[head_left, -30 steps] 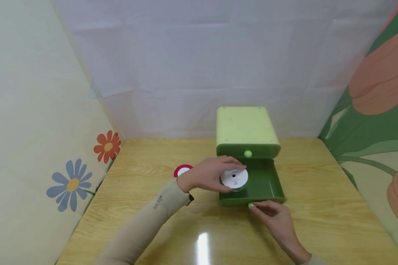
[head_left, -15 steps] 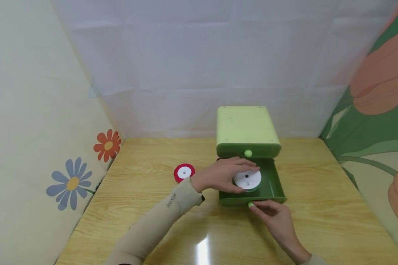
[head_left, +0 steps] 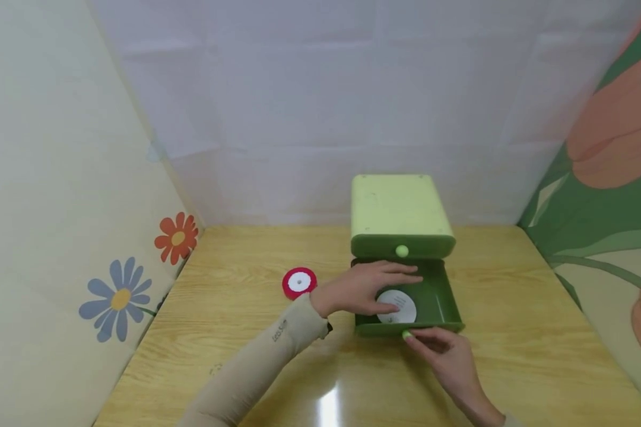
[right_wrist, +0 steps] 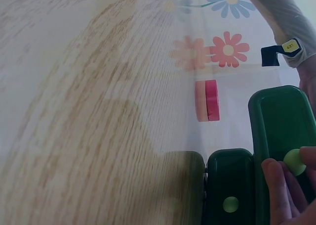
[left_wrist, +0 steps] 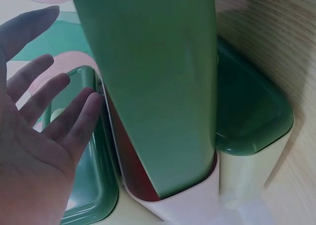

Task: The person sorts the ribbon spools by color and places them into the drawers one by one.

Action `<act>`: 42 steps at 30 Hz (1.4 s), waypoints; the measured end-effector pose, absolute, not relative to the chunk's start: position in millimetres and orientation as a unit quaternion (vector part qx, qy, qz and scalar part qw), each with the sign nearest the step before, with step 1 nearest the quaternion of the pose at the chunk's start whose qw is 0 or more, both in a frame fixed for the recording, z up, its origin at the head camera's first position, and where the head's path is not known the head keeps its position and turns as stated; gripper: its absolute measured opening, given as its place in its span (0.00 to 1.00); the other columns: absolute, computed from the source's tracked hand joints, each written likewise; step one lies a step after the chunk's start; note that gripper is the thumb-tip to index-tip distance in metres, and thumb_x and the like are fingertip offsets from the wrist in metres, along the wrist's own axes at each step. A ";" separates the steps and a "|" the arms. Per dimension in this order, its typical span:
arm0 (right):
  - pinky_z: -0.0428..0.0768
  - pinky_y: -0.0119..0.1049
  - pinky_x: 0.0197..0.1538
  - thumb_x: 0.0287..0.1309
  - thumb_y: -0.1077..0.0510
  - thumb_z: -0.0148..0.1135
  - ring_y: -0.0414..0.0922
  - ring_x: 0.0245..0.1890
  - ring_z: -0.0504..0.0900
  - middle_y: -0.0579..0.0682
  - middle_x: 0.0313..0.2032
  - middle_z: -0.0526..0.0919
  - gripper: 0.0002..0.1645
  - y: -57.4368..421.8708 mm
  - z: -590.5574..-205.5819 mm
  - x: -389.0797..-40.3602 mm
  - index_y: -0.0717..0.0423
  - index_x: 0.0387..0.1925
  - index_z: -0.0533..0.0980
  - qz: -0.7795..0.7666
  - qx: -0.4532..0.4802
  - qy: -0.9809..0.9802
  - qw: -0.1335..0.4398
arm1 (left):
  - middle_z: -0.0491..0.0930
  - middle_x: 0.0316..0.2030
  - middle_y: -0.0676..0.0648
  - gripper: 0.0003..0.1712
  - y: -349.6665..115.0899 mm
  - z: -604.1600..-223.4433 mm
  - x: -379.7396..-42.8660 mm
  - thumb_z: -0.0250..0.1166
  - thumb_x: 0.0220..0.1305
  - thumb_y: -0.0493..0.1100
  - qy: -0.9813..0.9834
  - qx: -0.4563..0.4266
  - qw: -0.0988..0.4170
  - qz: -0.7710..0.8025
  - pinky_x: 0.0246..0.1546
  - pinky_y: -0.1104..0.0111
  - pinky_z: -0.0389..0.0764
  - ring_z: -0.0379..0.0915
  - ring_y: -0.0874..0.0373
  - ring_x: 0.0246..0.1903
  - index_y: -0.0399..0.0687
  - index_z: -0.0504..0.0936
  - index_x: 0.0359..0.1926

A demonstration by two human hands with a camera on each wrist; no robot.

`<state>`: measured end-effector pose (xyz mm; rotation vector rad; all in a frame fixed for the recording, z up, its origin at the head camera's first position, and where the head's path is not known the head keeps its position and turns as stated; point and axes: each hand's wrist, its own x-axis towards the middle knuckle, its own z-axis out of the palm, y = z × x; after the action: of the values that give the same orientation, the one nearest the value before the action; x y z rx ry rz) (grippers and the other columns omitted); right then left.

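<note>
A small drawer cabinet (head_left: 400,206), light on top with green fronts, has a green drawer (head_left: 434,292) pulled out. Inside it, near the front panel, lies a round spool with a white face (head_left: 405,301). My left hand (head_left: 364,288) hovers over the drawer with fingers spread, the thumb overlapping the spool's face in the head view. In the left wrist view the same hand (left_wrist: 42,141) is straight-fingered beside the drawer's green side. My right hand (head_left: 450,357) pinches the drawer's light green knob (head_left: 407,335) between thumb and fingers.
On the wooden table (head_left: 235,332), left of the cabinet, lies a red ribbon spool (head_left: 300,282) with a white centre. Another drawer front with a round knob (head_left: 402,251) sits above the pulled-out one. Behind the table hangs a white cloth (head_left: 299,118).
My left hand moved right with the white-faced spool, then let go of it. The spool now lies in the drawer, closer to its front. My right hand has kept its pinch on the knob.
</note>
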<state>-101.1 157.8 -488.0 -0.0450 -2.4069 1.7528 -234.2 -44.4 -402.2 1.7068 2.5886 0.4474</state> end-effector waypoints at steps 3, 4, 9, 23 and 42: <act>0.86 0.27 0.42 0.54 0.63 0.78 0.32 0.36 0.88 0.53 0.37 0.92 0.08 158.3 -487.8 -101.1 0.58 0.38 0.88 0.585 -0.011 -0.807 0.083 | 0.65 0.77 0.51 0.37 -44.5 -399.9 -233.8 0.68 0.70 0.53 0.825 0.547 -0.002 0.144 0.74 0.65 0.68 0.62 0.56 0.76 0.57 0.68 0.77; 0.86 0.27 0.41 0.54 0.63 0.78 0.32 0.36 0.88 0.53 0.37 0.92 0.08 158.5 -487.8 -101.2 0.58 0.38 0.89 0.584 -0.011 -0.807 0.084 | 0.65 0.77 0.51 0.37 -44.4 -399.2 -233.7 0.68 0.71 0.53 0.824 0.548 -0.004 0.145 0.74 0.66 0.68 0.62 0.57 0.76 0.57 0.68 0.77; 0.85 0.26 0.41 0.53 0.63 0.78 0.31 0.35 0.87 0.53 0.37 0.92 0.09 158.6 -487.9 -101.3 0.57 0.38 0.89 0.581 -0.014 -0.809 0.089 | 0.65 0.77 0.51 0.36 -44.2 -397.7 -232.6 0.67 0.72 0.54 0.822 0.553 -0.010 0.140 0.74 0.67 0.68 0.61 0.58 0.76 0.58 0.68 0.77; 0.86 0.27 0.41 0.53 0.65 0.78 0.32 0.34 0.87 0.54 0.37 0.92 0.09 158.7 -489.2 -101.3 0.58 0.38 0.88 0.593 0.002 -0.800 0.092 | 0.76 0.69 0.49 0.27 -50.8 -378.3 -241.1 0.69 0.70 0.46 0.750 0.610 -0.172 0.191 0.65 0.72 0.76 0.71 0.57 0.69 0.53 0.79 0.69; 0.85 0.25 0.38 0.51 0.67 0.79 0.31 0.33 0.87 0.52 0.34 0.92 0.08 156.8 -492.3 -100.1 0.61 0.36 0.88 0.598 0.005 -0.793 0.116 | 0.62 0.79 0.52 0.28 -77.9 -374.1 -304.8 0.49 0.82 0.55 0.869 0.395 -0.112 0.277 0.80 0.51 0.55 0.50 0.54 0.81 0.59 0.66 0.78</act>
<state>-100.1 156.8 -492.3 0.0154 -2.3214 1.7528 -304.8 -77.9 -374.1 1.3370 2.9434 0.9401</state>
